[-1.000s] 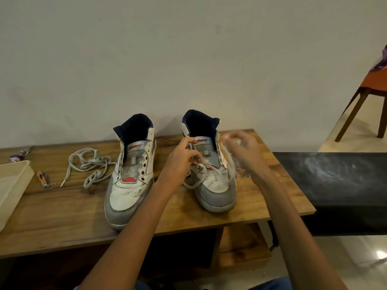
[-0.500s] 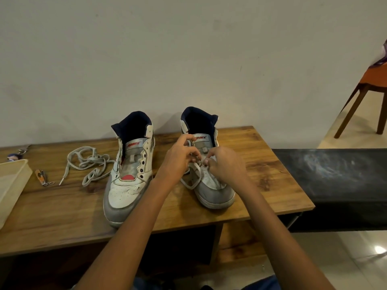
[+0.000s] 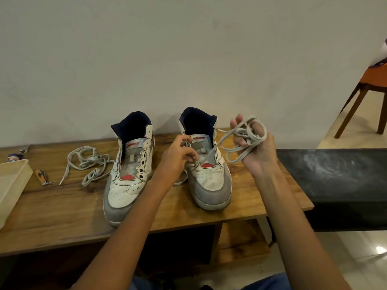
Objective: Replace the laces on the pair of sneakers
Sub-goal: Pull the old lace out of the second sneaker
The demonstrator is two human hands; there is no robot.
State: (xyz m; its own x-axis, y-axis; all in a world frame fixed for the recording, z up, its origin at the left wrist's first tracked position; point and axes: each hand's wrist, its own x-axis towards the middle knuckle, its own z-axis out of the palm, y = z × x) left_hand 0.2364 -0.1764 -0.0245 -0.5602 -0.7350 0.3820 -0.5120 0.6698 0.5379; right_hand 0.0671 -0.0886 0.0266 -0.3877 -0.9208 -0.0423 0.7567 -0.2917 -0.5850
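— What does the head view show of your hands?

— My right hand (image 3: 254,143) is raised beside the right sneaker (image 3: 206,162), palm turned towards me, its fingers curled round a bundle of grey lace (image 3: 244,141). The loops hang over my fingers, and one strand runs down from the bundle to the eyelets near the shoe's tongue. My left hand (image 3: 178,158) is at the left side of the same sneaker, fingers bent, the tips pinching the lace at the lower eyelets. A loop of that lace lies on the table under my wrist.

— And the other shoe?

— The left sneaker (image 3: 129,168) stands just beside it on the wooden table (image 3: 261,191), toe towards me, with bare eyelets. Both are high-tops, white and grey, dark blue inside the collar, a red patch below the tongue.

— Anything else on the table?

— A loose grey lace (image 3: 88,164) lies in a tangle left of the left sneaker, apart from it. Farther left there is a small nail clipper (image 3: 41,175) with a chain, then a pale plastic tray (image 3: 14,181) at the edge. A key ring (image 3: 17,153) sits behind the tray by the wall.

— Beyond the table?

— A black bench top (image 3: 335,178) adjoins it on the right, and a wooden chair (image 3: 364,97) stands on the tiled floor farther back.
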